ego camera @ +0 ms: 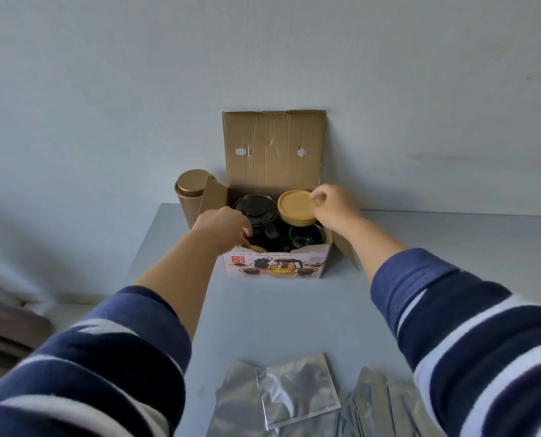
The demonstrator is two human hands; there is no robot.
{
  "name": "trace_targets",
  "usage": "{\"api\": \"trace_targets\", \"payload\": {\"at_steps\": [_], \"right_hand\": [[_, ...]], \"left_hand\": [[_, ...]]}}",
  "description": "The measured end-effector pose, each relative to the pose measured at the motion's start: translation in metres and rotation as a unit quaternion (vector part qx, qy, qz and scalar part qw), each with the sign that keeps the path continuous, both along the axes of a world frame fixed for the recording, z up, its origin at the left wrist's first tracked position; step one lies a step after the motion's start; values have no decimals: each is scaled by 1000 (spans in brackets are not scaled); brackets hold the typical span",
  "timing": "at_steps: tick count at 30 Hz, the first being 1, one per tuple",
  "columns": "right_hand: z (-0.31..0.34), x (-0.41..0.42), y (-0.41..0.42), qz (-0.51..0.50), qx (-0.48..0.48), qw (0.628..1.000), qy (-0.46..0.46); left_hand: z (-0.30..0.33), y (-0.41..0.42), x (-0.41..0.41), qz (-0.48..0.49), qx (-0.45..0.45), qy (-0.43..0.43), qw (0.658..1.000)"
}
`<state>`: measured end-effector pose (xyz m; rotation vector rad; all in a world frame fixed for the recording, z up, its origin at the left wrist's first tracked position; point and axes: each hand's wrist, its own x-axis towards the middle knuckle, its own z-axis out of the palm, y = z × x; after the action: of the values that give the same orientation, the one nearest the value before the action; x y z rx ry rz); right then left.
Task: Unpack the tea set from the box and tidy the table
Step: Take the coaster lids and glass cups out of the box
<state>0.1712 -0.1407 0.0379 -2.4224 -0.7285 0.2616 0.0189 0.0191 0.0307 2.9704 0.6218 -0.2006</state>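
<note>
An open cardboard tea-set box (275,264) stands at the table's far edge, its lid flap upright against the wall. Inside are a glass teapot with a black lid (256,211), a round bamboo lid (295,205) and a glass cup (307,236). My left hand (223,227) curls over the box's front left corner, fingers reaching inside beside the teapot handle; what it touches is hidden. My right hand (334,205) rests at the bamboo lid's right edge, its fingers pinched on the rim.
A gold tea canister (189,192) stands left of the box, behind the side flap. Several silver foil pouches (297,392) lie on the grey table (263,310) near the front edge. The wall is right behind the box.
</note>
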Motion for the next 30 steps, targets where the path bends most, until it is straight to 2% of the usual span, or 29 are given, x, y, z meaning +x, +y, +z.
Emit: {"api": "trace_targets", "payload": {"at_steps": [4,7,10,19,30], "right_hand": [[2,7,24,105,-119,987,7],[1,10,35,115,-222,968,9],[0,13,48,111,-272,956,1],[1,14,54,112,-299,947,-32],[-4,11,48,105,-275,955,-45]], "left_hand": [[3,4,16,-57,-10,77,995],[4,2,23,-89,-16,102,991],[7,2,25,-113,-17,112,987],[8,2,23,-131,17,88,987],[1,2,29,-153,97,124,976]]}}
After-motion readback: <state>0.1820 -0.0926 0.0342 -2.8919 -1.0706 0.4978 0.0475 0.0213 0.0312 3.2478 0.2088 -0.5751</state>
